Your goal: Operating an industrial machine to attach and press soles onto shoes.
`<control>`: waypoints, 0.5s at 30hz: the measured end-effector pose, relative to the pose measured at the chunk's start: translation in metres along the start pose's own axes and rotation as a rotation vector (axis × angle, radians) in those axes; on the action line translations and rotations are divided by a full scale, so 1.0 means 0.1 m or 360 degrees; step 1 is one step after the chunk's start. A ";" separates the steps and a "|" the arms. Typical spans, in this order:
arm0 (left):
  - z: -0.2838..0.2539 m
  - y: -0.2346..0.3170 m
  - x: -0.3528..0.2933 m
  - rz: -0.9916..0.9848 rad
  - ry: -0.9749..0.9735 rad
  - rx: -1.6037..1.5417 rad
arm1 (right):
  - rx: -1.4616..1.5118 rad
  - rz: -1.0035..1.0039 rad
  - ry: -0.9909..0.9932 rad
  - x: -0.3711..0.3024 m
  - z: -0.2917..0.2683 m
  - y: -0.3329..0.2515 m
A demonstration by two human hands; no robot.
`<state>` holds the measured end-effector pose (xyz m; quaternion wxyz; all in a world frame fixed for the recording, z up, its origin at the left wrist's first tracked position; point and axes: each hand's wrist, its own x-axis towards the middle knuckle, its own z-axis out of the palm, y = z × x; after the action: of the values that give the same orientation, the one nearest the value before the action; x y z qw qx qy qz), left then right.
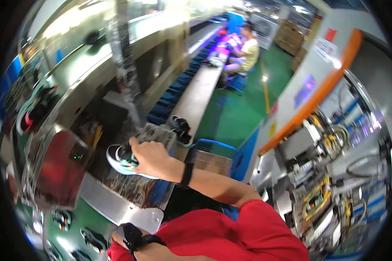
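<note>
My right hand [154, 160] is closed around a sneaker [116, 162] with a pale mint-and-white sole and dark upper. The sneaker is over the worn, patched top of a stand [130, 189], and my fingers cover part of its upper. At the lower edge, my left hand [117, 239] is close to my body, mostly hidden behind the black device on its wrist. Its fingers do not show clearly. Beyond my right hand, a black shoe [182, 130] rests at the near end of a long bench [198, 98].
A machine with an orange edge [311, 98] stands to my right. On the left are a red panel [61, 169] and a hanging shoe [29, 115]. Several shoes [91, 240] are at lower left. A seated person [247, 50] works by the line. A blue-framed cart [213, 161] stands ahead.
</note>
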<state>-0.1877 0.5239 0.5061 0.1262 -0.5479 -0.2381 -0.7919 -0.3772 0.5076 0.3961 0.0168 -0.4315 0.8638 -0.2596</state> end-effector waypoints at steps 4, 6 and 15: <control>-0.39 0.24 -0.08 -0.0398 -0.0384 -0.0397 | -0.0323 0.0002 -0.0003 0.18 -0.03 -0.01; -0.52 0.26 0.00 -0.0703 -0.0490 -0.0850 | -0.0309 0.0065 -0.0042 0.24 -0.06 -0.04; -0.73 0.29 -0.23 -0.0651 -0.0203 -0.1359 | -0.0101 0.0224 0.0122 0.24 -0.01 0.02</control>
<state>-0.2251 0.4599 0.4704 -0.2836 -0.5401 -0.0017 -0.7924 -0.3941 0.4912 0.4011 -0.0118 -0.3597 0.8998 -0.2467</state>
